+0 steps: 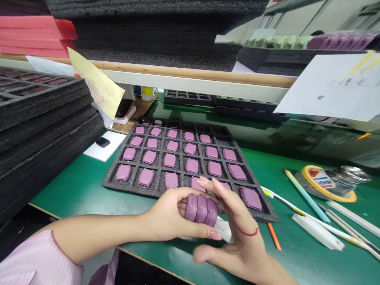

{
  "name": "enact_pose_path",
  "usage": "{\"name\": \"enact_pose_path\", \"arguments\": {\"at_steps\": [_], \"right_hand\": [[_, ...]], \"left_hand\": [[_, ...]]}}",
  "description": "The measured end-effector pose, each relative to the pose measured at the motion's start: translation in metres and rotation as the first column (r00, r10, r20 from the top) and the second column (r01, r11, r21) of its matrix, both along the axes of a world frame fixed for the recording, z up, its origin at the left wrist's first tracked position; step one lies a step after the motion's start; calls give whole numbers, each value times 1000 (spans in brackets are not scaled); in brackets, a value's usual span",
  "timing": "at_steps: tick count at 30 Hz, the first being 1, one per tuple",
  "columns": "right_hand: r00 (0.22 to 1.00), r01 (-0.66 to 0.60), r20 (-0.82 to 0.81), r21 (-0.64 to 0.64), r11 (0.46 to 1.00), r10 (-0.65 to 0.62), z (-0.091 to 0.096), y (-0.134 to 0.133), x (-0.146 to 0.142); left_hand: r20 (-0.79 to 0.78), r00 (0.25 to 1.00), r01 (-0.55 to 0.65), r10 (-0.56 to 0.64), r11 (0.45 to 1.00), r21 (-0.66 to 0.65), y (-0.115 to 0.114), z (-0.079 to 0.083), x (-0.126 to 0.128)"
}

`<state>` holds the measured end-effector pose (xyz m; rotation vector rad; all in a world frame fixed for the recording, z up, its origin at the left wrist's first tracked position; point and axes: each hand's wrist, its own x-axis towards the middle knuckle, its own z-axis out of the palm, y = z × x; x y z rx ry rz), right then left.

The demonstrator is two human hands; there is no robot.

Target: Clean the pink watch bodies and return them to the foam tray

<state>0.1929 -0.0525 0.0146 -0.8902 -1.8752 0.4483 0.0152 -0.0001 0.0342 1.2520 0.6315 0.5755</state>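
1. Holding a stack of three purple watch cases (201,208) in our left hand (168,215). The fingers are clenched round it with the thumb underneath, just above the near edge of the green desk (80,190).
2. Our right hand (237,233) is right beside the stack, with its fingers loose and spread, gripping nothing. The fingertips sit up near the top of the cases. It's a bit blurred, so we can't say if it's actually touching them.
3. A white wipe (225,230) peeks out below the stack, between the two hands.
4. Just behind the hands there's a black foam tray (118,180) flat on the desk, with more purple cases (170,160) lying one per pocket.
5. Right of the tray, all on the desk: an orange pencil (273,236), a pale green pencil (303,196) and a yellow tape roll (329,186).
6. Over on the left is a tall pile of black foam trays (38,118). Next to it a small black watch body (102,142) sits on a white sheet (95,152).
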Motion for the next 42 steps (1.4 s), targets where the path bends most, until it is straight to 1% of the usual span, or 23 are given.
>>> {"name": "enact_pose_path", "arguments": {"at_steps": [3, 6, 8, 10, 11, 12, 13, 14, 16, 17, 18, 20, 22, 26, 29, 31, 33, 35, 37, 39, 40, 41, 42], "right_hand": [[973, 80, -211, -68, 994, -93, 0, -1, 5], [894, 171, -389, -167, 971, -224, -1, 3, 6], [856, 194, -443, -202, 960, -266, -1, 6, 6], [856, 191, -451, -180, 965, -253, 2, 8, 7], [874, 172, -431, -157, 972, -224, 4, 9, 8], [901, 140, -395, -131, 982, -181, 7, 9, 9], [933, 100, -334, -109, 989, -131, 10, 9, 9], [965, 59, -250, -97, 994, -82, 12, 9, 10], [997, 14, -74, -89, 996, -20, 16, 9, 10], [1000, 17, -11, -89, 996, -18, 16, 9, 10], [999, 32, 31, -95, 995, -29, 17, 10, 9], [997, 61, 49, -114, 992, -56, 17, 12, 8], [998, 65, 35, -141, 988, -60, 18, 13, 8], [999, 31, 2, -164, 986, -32, 22, 14, 11], [999, 39, 12, -109, 993, -38, 24, 14, 12], [998, 61, 24, -23, 998, -60, 24, 13, 10], [995, 100, 11, 54, 994, -101, 24, 12, 8], [986, 165, -52, 86, 982, -161, 24, 10, 7], [953, 254, -182, 40, 966, -243, 25, 8, 7], [893, 307, -330, -45, 951, -304, 27, 6, 8], [878, 299, -371, -70, 952, -303, 28, 5, 9], [886, 270, -372, -71, 960, -277, 29, 4, 10], [919, 224, -322, -47, 973, -227, 30, 4, 10]], "left_hand": [[38, 999, -15, 11, 996, 84, -1, 0, -1], [40, 999, -18, 12, 985, 173, -3, -1, -2], [27, 1000, -16, 10, 975, 221, -3, -1, -3], [26, 1000, -18, 12, 971, 238, -3, 0, -2], [40, 999, -22, 14, 976, 216, -3, 0, -2], [73, 997, -25, 14, 989, 146, -3, 0, -1], [125, 992, -14, 10, 999, 30, -2, 0, -1], [190, 982, 13, 10, 993, -118, -2, 0, 0], [314, 949, 105, 27, 913, -395, 0, -2, 1], [352, 935, 146, 37, 865, -479, 1, -3, 2], [372, 927, 172, 41, 835, -522, 2, -4, 3], [379, 925, 188, 38, 819, -543, 4, -7, 3], [379, 925, 199, 22, 823, -533, 4, -8, 4], [350, 937, 184, -17, 874, -451, 5, -10, 5], [285, 958, 151, -44, 919, -364, 6, -12, 6], [266, 963, 138, -42, 926, -351, 7, -14, 6], [280, 960, 136, -25, 915, -381, 7, -14, 5], [318, 948, 163, -19, 887, -433, 6, -13, 5], [350, 937, 194, -16, 856, -479, 5, -11, 5], [362, 932, 212, -14, 831, -515, 5, -9, 4], [361, 932, 215, -10, 820, -531, 5, -9, 4], [357, 934, 215, -7, 809, -547, 5, -9, 4], [354, 935, 215, -3, 799, -562, 5, -9, 3]]}}
